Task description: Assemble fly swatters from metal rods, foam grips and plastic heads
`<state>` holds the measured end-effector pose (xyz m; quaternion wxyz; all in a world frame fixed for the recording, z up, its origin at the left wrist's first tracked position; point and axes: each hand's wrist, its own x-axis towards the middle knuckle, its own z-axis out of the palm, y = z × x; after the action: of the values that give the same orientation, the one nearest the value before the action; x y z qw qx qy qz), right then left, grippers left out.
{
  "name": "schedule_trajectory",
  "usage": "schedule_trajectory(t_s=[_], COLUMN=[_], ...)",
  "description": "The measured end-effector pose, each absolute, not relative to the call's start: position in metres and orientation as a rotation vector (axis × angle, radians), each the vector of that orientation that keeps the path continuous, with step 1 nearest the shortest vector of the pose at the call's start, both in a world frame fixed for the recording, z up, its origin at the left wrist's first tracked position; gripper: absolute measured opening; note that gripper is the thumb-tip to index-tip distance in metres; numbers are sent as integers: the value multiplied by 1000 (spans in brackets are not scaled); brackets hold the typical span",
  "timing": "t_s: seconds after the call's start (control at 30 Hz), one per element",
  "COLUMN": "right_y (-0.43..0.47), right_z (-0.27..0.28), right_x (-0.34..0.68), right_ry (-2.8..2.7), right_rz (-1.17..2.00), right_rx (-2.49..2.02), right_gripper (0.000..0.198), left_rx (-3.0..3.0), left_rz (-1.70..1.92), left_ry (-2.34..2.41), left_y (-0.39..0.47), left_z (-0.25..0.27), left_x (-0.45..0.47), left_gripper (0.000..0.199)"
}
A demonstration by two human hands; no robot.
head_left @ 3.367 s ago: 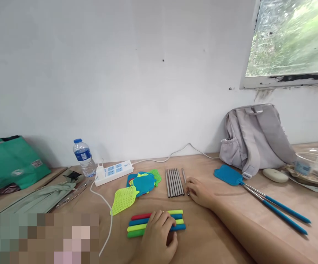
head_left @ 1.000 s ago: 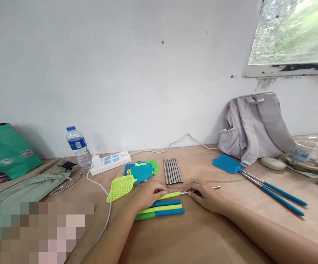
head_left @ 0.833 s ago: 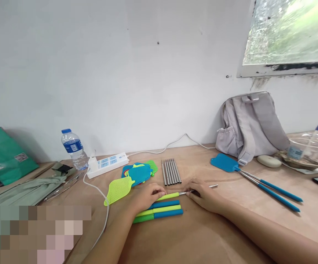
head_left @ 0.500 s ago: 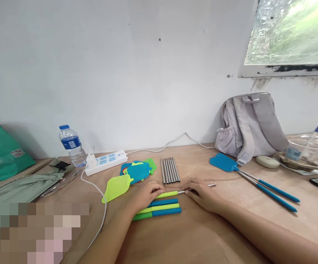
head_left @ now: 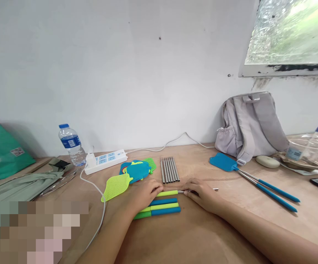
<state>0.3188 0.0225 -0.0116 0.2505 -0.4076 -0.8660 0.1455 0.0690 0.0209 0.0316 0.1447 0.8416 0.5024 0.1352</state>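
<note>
Head view. Left fingers [head_left: 157, 189]: holding a smooth lime tube [head_left: 170, 193]. Right fingers [head_left: 189, 194]: holding a slender metal rod [head_left: 216, 189], its tip at the tube's end. Beyond them: row of grey rods [head_left: 170, 170]; perforated paddles [head_left: 138, 171]. Bench [head_left: 203, 234]: tan, creased. Wall [head_left: 120, 73]: white, marked.

Left hand [head_left: 147, 192]: shifted from across the middle of a row of coloured tubular handles [head_left: 165, 206] to its far side, now gripping a slim yellow-green tubular handle [head_left: 168, 193].
Yellow-green handle: drawn slightly apart from that row.
Thin silver metal rod [head_left: 215, 189]: turned from lengthwise, beside the row of grey metal rods [head_left: 170, 170], to crosswise, its near end now at the handle; its outer end sits lower than 0.5 s ago.
Right hand [head_left: 202, 195]: turned along with it.
</note>
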Motion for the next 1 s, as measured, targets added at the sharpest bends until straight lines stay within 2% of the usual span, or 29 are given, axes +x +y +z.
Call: schedule_trajectory(t_s=[0.13, 0.3, 0.57, 0.87, 1.0], right_y=[21, 15, 23, 18, 8], right_z=[-10, -2, 0, 1, 4], right_x=[319, 327, 345, 334, 330], right_ry=[-2390, -2404, -2377, -2345, -2346], right_rz=[378, 287, 333, 324, 407], right_rx=[-1119, -1110, -1203, -1297, -1264], right_gripper=[28, 33, 10, 25, 19], left_rx=[2311, 2199, 2317, 2394, 2322], left_rz=[446, 329, 223, 370, 320], left_ry=[1465, 1441, 1377, 1457, 1439], left_y=[25, 26, 29, 20, 11], left_z=[36, 46, 36, 44, 58], left_x=[66, 56, 56, 64, 68], left_gripper=[36, 28, 18, 27, 33])
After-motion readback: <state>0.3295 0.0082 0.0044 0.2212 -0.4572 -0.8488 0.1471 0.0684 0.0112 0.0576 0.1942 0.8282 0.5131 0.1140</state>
